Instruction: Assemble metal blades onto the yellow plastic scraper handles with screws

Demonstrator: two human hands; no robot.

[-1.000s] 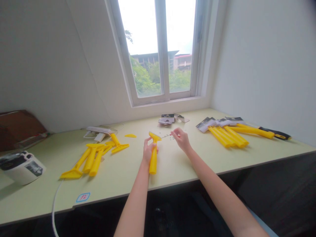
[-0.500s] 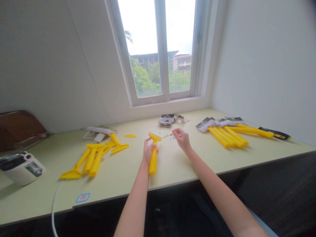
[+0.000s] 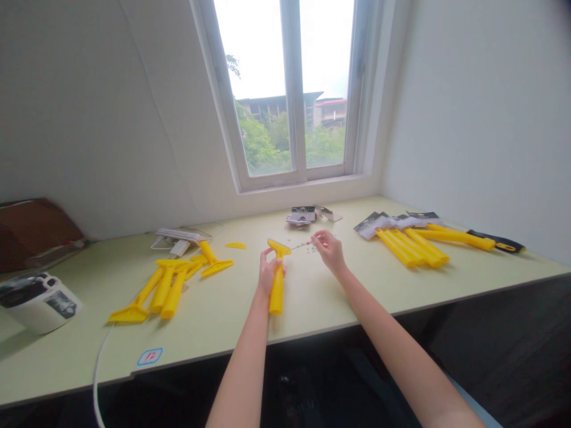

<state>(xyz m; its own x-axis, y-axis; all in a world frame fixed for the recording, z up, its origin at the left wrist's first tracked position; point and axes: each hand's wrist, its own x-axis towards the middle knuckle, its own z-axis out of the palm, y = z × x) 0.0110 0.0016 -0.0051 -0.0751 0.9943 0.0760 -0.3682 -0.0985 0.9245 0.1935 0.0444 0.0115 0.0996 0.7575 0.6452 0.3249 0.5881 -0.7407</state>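
A yellow scraper (image 3: 277, 288) is gripped near its head by my left hand (image 3: 266, 272), its handle pointing toward me. My right hand (image 3: 329, 249) pinches the end of a thin screwdriver (image 3: 301, 245), whose shaft reaches left to the scraper's head. Small screws (image 3: 311, 250) lie scattered on the table between my hands, just left of my right hand. The contact at the screwdriver's tip is too small to make out.
Several yellow scrapers (image 3: 167, 288) lie at the left, beside a white and black container (image 3: 47, 306). Yellow handles with packaged heads (image 3: 408, 246) lie at the right. Cards (image 3: 302, 216) rest near the window; a white cable (image 3: 99, 362) crosses the front edge.
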